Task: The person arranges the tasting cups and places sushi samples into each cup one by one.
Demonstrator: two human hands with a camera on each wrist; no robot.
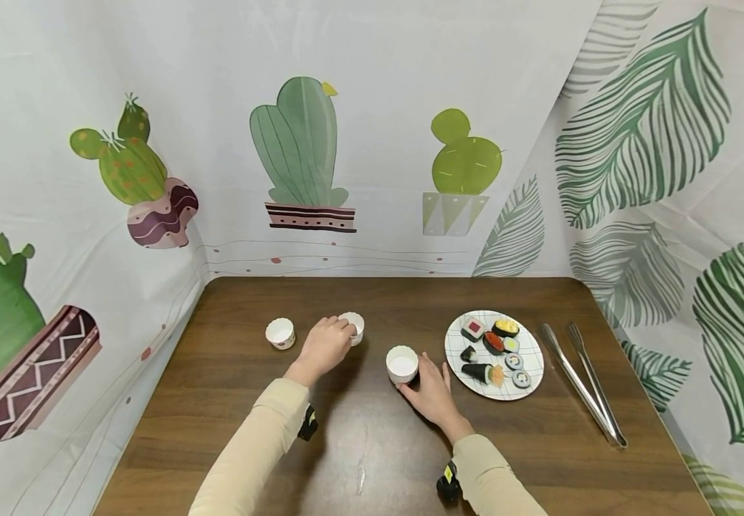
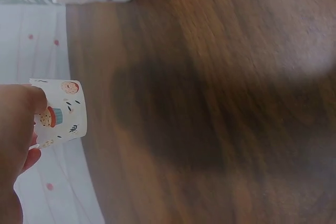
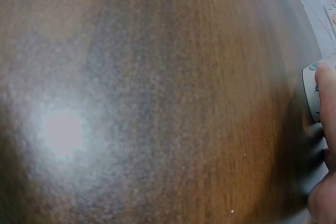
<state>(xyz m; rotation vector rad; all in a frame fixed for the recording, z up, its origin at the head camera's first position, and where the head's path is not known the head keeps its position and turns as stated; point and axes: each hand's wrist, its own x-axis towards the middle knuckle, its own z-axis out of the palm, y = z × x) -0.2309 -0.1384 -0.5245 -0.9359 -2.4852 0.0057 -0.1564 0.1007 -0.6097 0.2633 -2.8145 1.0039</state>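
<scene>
My left hand pinches the rim of a small white paper baking cup at the middle of the table. In the left wrist view that baking cup has a cupcake print, and the fingers reach over its edge. My right hand holds a second baking cup, nearer the front, between thumb and fingers. Only a sliver of this baking cup appears in the right wrist view, beside the thumb. A third baking cup stands upright on the left, apart from both hands.
On the right, a round checked plate bears several sushi pieces. Metal tongs lie spread beside it, near the table's right edge. A printed cloth hangs behind the wooden table.
</scene>
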